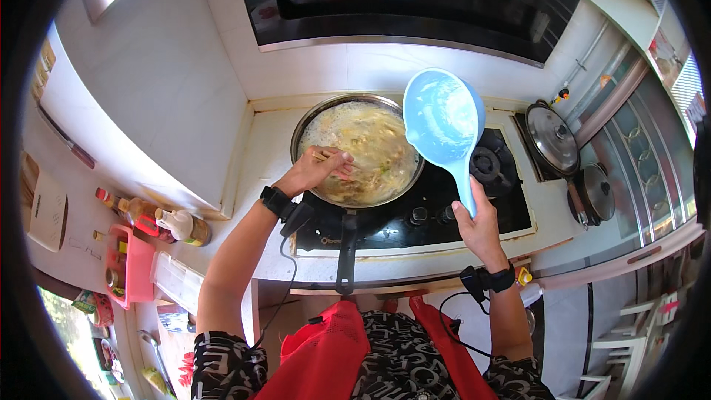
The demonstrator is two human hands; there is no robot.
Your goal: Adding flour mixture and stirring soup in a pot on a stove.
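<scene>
A wide frying pan (346, 235) stands on the left burner, full of pale bubbling broth with bits of food and some green in it. Over its near left part, my left hand (320, 170) is closed around wooden chopsticks (319, 154); their lower ends are lost in the broth. My right hand (480, 226) grips the handle of a light-blue plastic water ladle (443, 115). Its bowl is held up right of the pan, overlapping the rim in view, with a wet, shiny inside. I cannot tell how much water it holds.
The black glass gas stove (392, 228) has a second burner (486, 165) at right. Farther right are a lidded pan (552, 137) and a lidded pot (596, 191). Bottles (181, 226) and a pink basket (138, 270) stand left. A dark range hood (415, 0) hangs behind.
</scene>
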